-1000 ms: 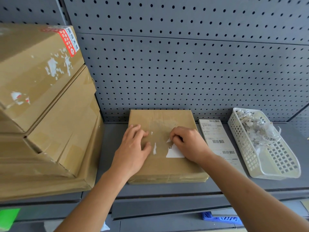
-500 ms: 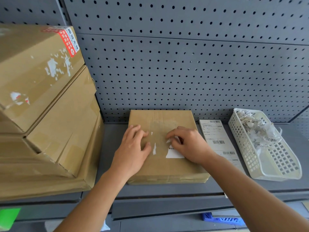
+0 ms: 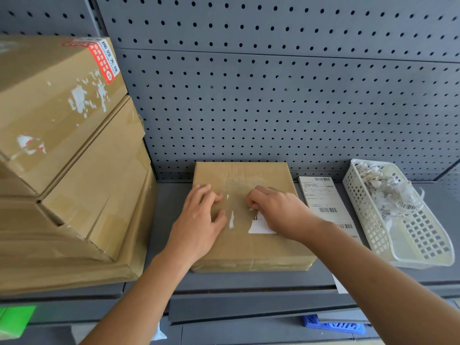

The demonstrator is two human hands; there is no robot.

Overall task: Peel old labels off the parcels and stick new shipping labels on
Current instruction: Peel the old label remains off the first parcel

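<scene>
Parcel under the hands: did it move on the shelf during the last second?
No. The parcel sits where it was: far edge at the foot of the pegboard, same narrow gap to the label sheet beside it.

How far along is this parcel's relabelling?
Done: the parcel is mostly bare on top; torn scraps sit in the basket. In hand: right hand picks at the old label remnant, left hand steadies. Left: sticking on the new label lying alongside.

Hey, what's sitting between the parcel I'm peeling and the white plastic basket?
A printed shipping label sheet lies flat on the grey shelf between the parcel and the basket, seen in the head view.
</scene>
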